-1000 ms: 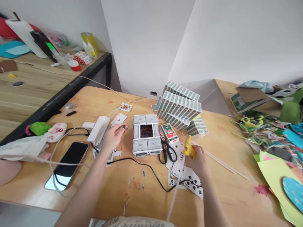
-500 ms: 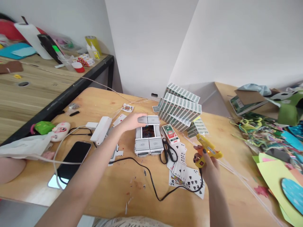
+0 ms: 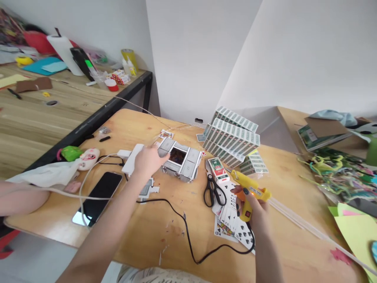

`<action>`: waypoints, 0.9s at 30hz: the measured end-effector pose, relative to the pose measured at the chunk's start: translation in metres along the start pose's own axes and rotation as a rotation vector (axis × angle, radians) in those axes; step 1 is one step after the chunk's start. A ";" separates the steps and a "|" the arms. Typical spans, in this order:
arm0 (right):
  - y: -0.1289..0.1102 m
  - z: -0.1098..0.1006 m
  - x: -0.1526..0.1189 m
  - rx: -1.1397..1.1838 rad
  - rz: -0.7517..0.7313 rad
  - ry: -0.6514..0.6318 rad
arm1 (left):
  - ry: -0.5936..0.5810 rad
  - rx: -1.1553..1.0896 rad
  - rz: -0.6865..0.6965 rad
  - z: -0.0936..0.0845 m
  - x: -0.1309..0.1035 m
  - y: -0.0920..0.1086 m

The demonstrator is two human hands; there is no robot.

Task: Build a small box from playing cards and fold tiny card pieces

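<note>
Counter (image 3: 147,239) cluttered; small, calm moves suit. Card box (image 3: 190,161) mid-counter; left hand (image 3: 149,159) has grip clamped on its left end: best steady it there without crushing. Glue gun (image 3: 249,184) well right of box; right hand (image 3: 255,206) has grip wrapped round handle. Treat nozzle (image 3: 231,171) as hot: keep it off left hand and clear of deck (image 3: 218,169) near tip.

The stained wooden table (image 3: 141,236) carries a card-covered box (image 3: 190,163) near its middle, black scissors (image 3: 211,181) overlapping loose playing cards (image 3: 226,227), a green-and-red pack (image 3: 218,169) beside them, stacked boxes (image 3: 232,135) toward the back, and a phone (image 3: 103,186) at the left.
</note>
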State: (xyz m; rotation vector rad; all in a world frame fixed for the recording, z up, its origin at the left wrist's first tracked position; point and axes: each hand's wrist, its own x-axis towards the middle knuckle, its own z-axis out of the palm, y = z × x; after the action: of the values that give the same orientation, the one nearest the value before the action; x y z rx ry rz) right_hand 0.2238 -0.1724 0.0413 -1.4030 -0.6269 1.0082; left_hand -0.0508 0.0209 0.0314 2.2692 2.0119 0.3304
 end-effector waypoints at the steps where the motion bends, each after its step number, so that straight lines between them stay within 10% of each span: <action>1: 0.002 0.004 0.001 -0.003 0.004 -0.018 | 0.014 0.025 -0.013 0.000 -0.005 0.004; 8: 0.010 0.029 0.003 -0.132 0.028 -0.228 | -0.024 -0.053 0.058 -0.014 -0.026 0.011; 15: 0.009 0.039 -0.002 -0.129 0.058 -0.243 | -0.086 -0.274 0.718 -0.004 -0.030 0.003; 20: 0.010 0.038 -0.004 -0.108 0.055 -0.264 | -0.203 -0.429 0.727 0.015 -0.021 0.007; 27: -0.007 0.052 -0.013 -0.160 0.074 -0.281 | -0.303 -0.603 0.611 -0.020 -0.014 0.029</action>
State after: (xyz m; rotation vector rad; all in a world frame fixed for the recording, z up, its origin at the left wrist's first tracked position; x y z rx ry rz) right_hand 0.1742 -0.1565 0.0563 -1.4435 -0.8837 1.2497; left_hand -0.0290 0.0015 0.0549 2.2699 0.8778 0.5086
